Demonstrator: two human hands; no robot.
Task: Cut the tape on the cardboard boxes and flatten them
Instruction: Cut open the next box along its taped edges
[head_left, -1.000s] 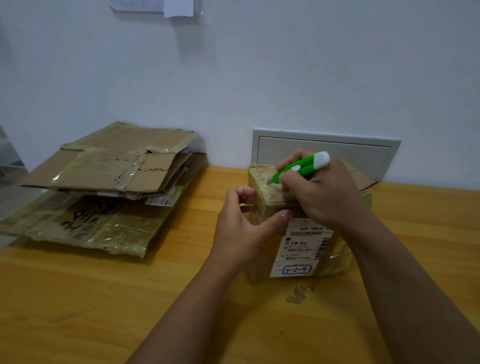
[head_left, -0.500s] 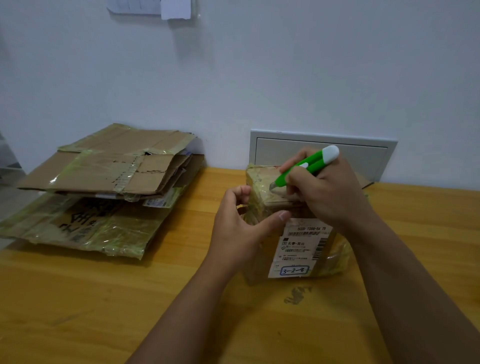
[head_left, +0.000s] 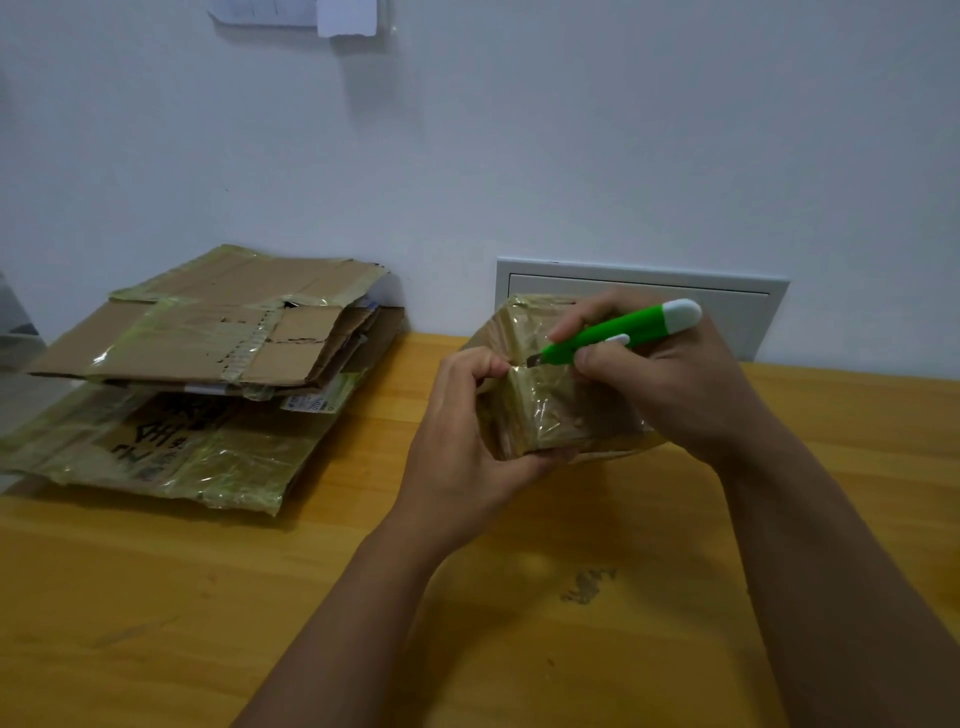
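Taped box (head_left: 550, 400) tilted up off the worktop (head_left: 208, 597), near the wall, wrapped all over in glossy yellowish tape. Gripped at its left end by the left hand (head_left: 462, 447), fingers curled over the top edge and thumb under the near corner. Held in the right hand (head_left: 670, 384), fingers wrapped round it: a green cutter (head_left: 613, 332) with a white cap, short blade out and touching the tape at the box's top edge, just beside the left fingertips.

Yellow wooden worktop, scuffed, with a dark smudge (head_left: 587, 584) in front of the box. Plain white wall (head_left: 571, 130) behind; a white recessed panel (head_left: 737, 306) right behind the box, partly hidden by the right hand. Pale papers or plates (head_left: 301, 15) high on the wall, cut off by the frame.

Well apart to the left, a stack of flattened boxes (head_left: 197, 374), taped too, upper sheets overhanging the lower. Black handwriting on the bottom sheet, seemingly upside down and not readable. Small printed label (head_left: 306, 402) poking out of the stack, too small to read.
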